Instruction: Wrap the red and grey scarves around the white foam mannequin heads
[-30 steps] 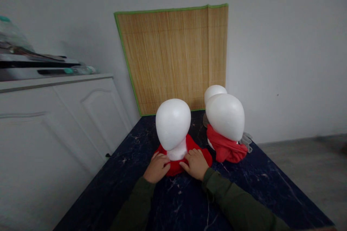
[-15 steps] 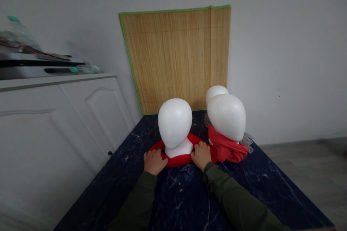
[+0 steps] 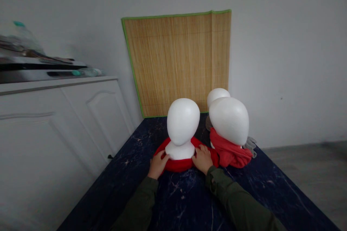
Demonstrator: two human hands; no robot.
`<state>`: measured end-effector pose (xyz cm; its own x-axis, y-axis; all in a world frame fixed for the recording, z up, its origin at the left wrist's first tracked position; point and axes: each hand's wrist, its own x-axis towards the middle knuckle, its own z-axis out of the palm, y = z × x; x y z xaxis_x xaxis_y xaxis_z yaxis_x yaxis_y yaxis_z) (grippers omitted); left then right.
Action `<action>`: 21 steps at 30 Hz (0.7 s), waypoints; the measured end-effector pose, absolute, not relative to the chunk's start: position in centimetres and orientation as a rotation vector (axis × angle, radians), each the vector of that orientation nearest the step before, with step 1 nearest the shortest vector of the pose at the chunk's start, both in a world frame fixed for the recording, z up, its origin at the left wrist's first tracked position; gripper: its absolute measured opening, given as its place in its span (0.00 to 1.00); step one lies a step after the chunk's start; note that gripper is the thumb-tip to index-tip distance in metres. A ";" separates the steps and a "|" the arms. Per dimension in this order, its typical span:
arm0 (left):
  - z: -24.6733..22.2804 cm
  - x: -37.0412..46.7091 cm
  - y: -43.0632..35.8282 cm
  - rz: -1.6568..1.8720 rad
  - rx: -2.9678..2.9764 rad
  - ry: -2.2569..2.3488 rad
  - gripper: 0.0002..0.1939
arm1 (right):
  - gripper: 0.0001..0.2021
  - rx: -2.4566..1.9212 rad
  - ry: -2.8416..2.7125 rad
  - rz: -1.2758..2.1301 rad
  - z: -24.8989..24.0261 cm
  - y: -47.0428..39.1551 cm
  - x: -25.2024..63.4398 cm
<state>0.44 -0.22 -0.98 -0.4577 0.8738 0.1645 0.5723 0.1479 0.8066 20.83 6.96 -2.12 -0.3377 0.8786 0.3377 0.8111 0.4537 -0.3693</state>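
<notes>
A white foam mannequin head [image 3: 183, 121] stands upright on the dark blue marbled table. Around its base lies a red scarf [image 3: 179, 166] in a ring. My left hand [image 3: 157, 164] is at the ring's left side, thumb and fingers closed on the cloth near the base's edge. On the opposite side my right hand [image 3: 203, 158] grips the cloth, its fingertips close to the base. The fingers' undersides are hidden.
To the right, another mannequin head [image 3: 230, 121] wears a coral-red scarf [image 3: 230, 151]. Behind it stands a third head [image 3: 217, 95], with a grey knitted item [image 3: 251, 145] nearby. White cabinets [image 3: 103, 115] flank the left side; a bamboo mat [image 3: 176, 61] hangs behind.
The mannequin head has shifted slightly right, and more of its base shows above the red scarf. My left hand has moved right and turned inward, while my right hand has stayed nearly in place.
</notes>
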 end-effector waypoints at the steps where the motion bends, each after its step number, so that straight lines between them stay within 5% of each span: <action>1: -1.1 0.5 -0.1 1.274 1.352 2.033 0.22 | 0.17 -1.412 -2.231 0.199 -2.1 7.0 20.9; 6: -1.4 0.9 0.1 1.451 1.123 1.807 0.26 | 0.19 -1.387 -2.258 0.221 -1.9 6.8 21.1; 21: 2.6 -2.2 -3.0 1.686 0.527 1.322 0.09 | 0.25 -1.388 -2.153 0.230 -2.4 7.1 21.3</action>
